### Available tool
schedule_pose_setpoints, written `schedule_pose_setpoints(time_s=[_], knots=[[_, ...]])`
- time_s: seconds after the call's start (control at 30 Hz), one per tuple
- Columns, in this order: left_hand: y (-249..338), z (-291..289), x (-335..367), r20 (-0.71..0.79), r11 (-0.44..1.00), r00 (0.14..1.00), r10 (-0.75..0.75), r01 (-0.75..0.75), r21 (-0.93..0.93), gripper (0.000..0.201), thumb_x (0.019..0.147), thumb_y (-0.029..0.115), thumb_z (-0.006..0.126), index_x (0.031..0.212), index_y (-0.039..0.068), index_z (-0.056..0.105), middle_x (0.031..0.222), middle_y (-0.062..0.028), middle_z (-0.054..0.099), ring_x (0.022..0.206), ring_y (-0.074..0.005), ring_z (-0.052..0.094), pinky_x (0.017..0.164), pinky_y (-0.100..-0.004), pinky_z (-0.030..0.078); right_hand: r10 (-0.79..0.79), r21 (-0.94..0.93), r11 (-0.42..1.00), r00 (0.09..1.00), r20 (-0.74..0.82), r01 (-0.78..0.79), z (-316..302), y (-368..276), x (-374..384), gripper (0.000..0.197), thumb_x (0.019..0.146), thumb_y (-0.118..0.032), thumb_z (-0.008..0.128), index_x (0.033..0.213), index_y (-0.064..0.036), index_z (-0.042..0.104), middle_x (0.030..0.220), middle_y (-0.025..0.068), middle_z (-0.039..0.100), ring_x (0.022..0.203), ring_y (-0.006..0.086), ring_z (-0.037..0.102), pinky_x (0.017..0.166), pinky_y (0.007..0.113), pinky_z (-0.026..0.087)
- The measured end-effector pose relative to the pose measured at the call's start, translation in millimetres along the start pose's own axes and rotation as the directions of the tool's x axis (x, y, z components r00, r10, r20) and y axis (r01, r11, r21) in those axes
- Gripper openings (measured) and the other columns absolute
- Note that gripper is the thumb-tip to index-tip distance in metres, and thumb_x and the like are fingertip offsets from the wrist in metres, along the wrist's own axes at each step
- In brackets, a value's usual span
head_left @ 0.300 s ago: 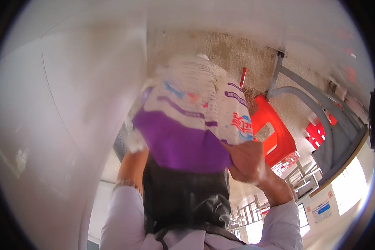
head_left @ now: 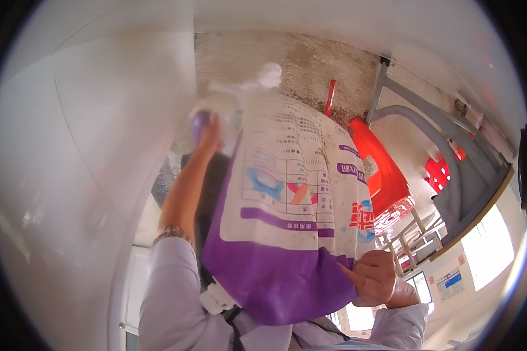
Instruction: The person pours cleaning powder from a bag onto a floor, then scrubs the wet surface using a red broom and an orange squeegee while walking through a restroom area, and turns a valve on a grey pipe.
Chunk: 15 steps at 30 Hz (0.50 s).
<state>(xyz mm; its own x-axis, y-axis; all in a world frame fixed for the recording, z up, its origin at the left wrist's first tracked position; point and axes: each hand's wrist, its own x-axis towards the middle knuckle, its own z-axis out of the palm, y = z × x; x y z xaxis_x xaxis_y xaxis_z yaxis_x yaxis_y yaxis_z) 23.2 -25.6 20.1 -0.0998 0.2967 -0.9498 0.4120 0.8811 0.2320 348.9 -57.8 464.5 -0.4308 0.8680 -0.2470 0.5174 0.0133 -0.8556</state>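
Note:
A large white-and-purple printed bag (head_left: 281, 234), of the kind that holds washing powder, is held up close in front of me. My right hand (head_left: 376, 278) grips its purple lower right corner, thumb pressed on the film. Past the bag's left edge reaches my left hand (head_left: 209, 137), its fingers curled round a purple rounded object (head_left: 199, 124) that is blurred. Pale, smeared material surrounds that object, and I cannot make out what it is. A white lump (head_left: 269, 76) shows beyond the bag's top. Behind the bag, its far side is hidden.
A red plastic stool (head_left: 386, 175) stands to the right, with a thin red stick (head_left: 331, 96) beyond it. Grey metal legs (head_left: 445, 128) of a table are further right. A smooth white panel (head_left: 88, 164) rises along the left. The floor (head_left: 234, 55) looks speckled and stained.
The bag has come down and nearer to my chest, with my right hand moving along on its corner. My left hand, hidden behind the bag before, now shows beside it.

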Motion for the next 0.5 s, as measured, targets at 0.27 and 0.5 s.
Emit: schedule_pose_setpoints(time_s=[0.27,0.5], knots=[[22,34,-7,0.079,0.995,0.997,0.021,-0.013,-0.098,0.069,0.089,0.063,0.034,0.110,0.001,0.054,0.062,-0.0117,0.052,0.048,-0.0192,0.053,0.040,-0.0339,0.041,-0.020,0.077,0.997,1.000,0.018,0.018,4,1,-23,0.038,0.056,-0.002,0.063,0.093,0.0055,0.066,0.052,-0.0034,0.039,0.040,0.0082,0.041,0.034,0.024,0.030],[53,51,-3,0.095,0.964,0.977,0.192,-0.206,0.167,0.084,0.089,0.067,0.021,0.128,-0.003,0.047,0.123,-0.0176,0.055,0.116,-0.0267,0.051,0.097,-0.0319,0.039,-0.039,0.072,0.997,0.999,0.038,0.036,7,2,-43,0.039,0.061,-0.008,0.061,0.098,0.0040,0.065,0.056,-0.0043,0.042,0.044,0.0068,0.045,0.037,0.022,0.035]])
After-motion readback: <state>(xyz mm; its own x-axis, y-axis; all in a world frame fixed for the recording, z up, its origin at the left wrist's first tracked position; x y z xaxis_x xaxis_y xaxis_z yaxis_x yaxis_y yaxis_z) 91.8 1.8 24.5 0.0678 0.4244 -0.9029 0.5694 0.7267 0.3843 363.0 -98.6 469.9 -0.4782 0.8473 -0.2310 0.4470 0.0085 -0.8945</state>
